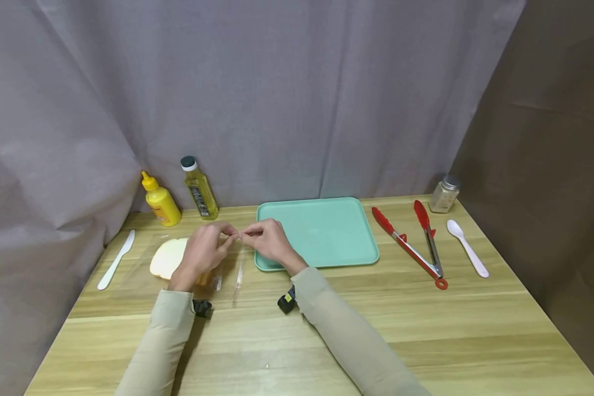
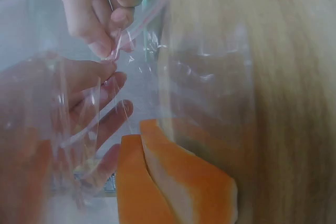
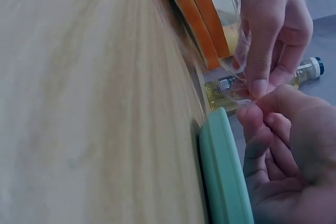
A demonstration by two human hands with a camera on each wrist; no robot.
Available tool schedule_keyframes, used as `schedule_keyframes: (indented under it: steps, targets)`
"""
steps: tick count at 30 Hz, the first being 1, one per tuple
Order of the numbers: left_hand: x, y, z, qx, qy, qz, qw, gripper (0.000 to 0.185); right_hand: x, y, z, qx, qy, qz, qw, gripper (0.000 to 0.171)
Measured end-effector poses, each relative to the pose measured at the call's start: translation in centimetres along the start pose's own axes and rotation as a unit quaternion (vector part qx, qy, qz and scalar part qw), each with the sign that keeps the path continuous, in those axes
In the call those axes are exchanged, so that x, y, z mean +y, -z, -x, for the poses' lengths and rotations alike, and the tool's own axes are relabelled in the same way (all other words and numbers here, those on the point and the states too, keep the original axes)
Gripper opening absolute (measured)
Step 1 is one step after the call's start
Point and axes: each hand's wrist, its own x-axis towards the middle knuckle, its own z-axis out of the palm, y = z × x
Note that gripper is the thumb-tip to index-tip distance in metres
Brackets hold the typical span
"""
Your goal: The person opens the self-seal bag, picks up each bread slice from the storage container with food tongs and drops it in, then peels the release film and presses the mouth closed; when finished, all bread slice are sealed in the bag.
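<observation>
A clear plastic bag (image 1: 227, 269) with slices of bread (image 1: 167, 257) in it lies on the wooden table, left of a mint-green tray (image 1: 326, 234). My left hand (image 1: 212, 243) and right hand (image 1: 258, 236) meet fingertip to fingertip above the bag, and each pinches the thin plastic at the bag's mouth. The left wrist view looks through the plastic bag (image 2: 210, 72) at the left hand's fingers (image 2: 86, 103), the right hand (image 2: 102, 14) and the orange bread crusts (image 2: 173, 182). The right wrist view has the right hand (image 3: 286, 140), the left hand (image 3: 273, 30) and the bread (image 3: 197, 19).
A yellow squeeze bottle (image 1: 161, 205) and an oil bottle (image 1: 200, 190) stand at the back left. A white plastic knife (image 1: 116, 259) lies at the left edge. Right of the tray lie red tongs (image 1: 416, 245) and a white spoon (image 1: 468, 248), with a glass shaker (image 1: 444, 193) behind.
</observation>
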Motion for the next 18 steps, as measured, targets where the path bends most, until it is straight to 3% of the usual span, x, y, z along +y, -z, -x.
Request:
schedule_keyframes:
  steps: [7, 13, 18]
  targets:
    - [0.2, -0.04, -0.17, 0.0, 0.0, -0.007, 1.0, 0.007, -0.21, -0.02, 0.12, 0.011, -0.035, -0.011, 0.999, 0.013]
    - [0.09, 0.11, -0.11, 0.001, 0.014, -0.013, 0.9998, 0.008, -0.22, 0.14, 0.15, -0.032, -0.041, -0.064, 0.997, 0.016]
    - [0.16, 0.09, -0.05, 0.004, 0.001, -0.023, 0.9997, 0.008, -0.09, 0.13, 0.21, -0.037, -0.047, -0.095, 0.994, 0.014]
